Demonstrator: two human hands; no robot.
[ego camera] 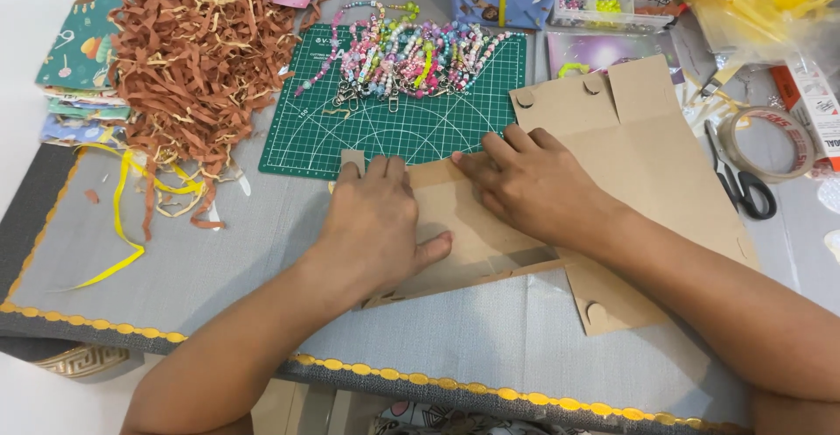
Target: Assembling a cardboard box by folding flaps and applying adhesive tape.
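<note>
I am pressing left hand [376, 225] flat, fingers together, on folded cardboard sheet [647, 172] lying on grey tabletop [219, 251], near edge of green cutting mat [420, 129]. Right hand [534, 185] spreading flat on fold just right of it. Judging cardboard light, stiff, creasing along scores; best gripping by edges or flaps. Sheet lying directly under both hands, stretching right.

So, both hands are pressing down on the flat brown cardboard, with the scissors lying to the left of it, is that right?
Not quite: both hands, left hand and right hand, do press the flat brown cardboard, but the scissors lie to its right, beside the tape roll, as the head view shows.
</note>
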